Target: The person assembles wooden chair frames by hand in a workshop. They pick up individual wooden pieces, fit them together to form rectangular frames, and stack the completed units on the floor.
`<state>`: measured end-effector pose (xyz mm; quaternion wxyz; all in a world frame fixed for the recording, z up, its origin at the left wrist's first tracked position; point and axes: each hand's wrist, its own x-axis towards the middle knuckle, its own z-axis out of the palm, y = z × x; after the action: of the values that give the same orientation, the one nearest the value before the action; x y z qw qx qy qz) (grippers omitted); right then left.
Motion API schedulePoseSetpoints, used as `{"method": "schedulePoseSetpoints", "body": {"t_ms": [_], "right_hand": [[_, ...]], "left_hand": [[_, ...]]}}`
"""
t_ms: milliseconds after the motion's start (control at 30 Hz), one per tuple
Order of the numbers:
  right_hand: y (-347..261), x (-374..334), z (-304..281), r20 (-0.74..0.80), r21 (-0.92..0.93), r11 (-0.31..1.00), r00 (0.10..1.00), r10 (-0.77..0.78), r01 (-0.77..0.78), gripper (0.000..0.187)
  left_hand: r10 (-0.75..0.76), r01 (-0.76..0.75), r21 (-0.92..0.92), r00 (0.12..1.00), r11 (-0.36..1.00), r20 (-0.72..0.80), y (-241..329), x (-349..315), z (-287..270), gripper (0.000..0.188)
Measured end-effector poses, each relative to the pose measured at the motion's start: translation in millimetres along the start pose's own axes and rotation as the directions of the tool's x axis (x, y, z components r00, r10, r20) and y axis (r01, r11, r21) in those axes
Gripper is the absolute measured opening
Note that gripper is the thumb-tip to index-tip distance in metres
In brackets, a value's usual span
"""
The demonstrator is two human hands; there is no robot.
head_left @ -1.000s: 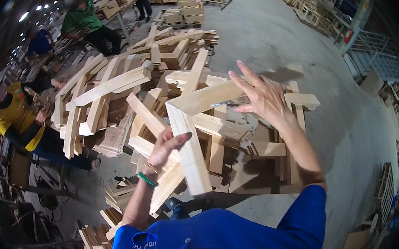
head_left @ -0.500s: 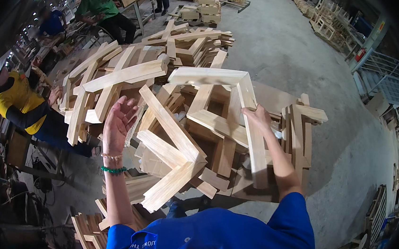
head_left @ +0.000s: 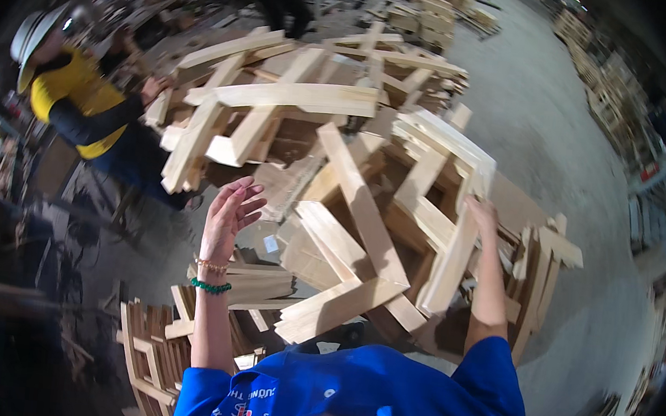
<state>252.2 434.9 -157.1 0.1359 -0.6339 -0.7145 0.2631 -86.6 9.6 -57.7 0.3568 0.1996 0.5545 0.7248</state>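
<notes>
While the left hand [head_left: 233, 213] is held raised and empty, fingers loosely curled, an angled wooden piece [head_left: 452, 274] is gripped by the right hand [head_left: 483, 215] just below its corner joint. The hands are well apart. The piece is located toward the right edge of the brown sheet [head_left: 517, 204], one arm pointed at the near edge. It is judged stiff, fairly light and not slippery, the joint being its likely weak point; hold is best taken close to that joint. Lettering and an emblem [head_left: 242, 412] are noted on the blue shirt [head_left: 428, 391]; no brand marking can be made out on the wood.
</notes>
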Motion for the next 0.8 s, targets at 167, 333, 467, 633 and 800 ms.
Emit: {"method": "schedulePoseSetpoints", "body": {"t_ms": [167,333,467,633,800], "right_hand": [[-8,-8,12,0.087,0.104,0.994,0.996,0.005,-0.015,0.07],[-12,-10,-5,-0.21,-0.198,0.979,0.974,-0.088,0.045,0.068],[-42,-30,-1,-0.36,-0.127,0.983,0.917,-0.169,0.132,0.052],[-65,-70,9,-0.233,0.264,0.864,0.897,-0.375,0.429,0.036],[-90,-127,30,-0.071,0.674,0.671,0.931,-0.358,0.309,0.033]], "left_hand": [[0.111,-0.058,0.182,0.948,0.982,-0.299,13,17,-84,0.034],[0.732,0.245,0.968,0.67,-0.062,-0.123,34,70,-142,0.057],[0.278,0.365,0.929,0.9,-0.057,-0.336,55,108,-180,0.076],[0.28,0.276,0.937,0.901,0.215,-0.33,48,120,-186,0.071],[0.496,0.117,0.934,0.821,0.337,-0.282,-9,63,-156,0.068]]}}
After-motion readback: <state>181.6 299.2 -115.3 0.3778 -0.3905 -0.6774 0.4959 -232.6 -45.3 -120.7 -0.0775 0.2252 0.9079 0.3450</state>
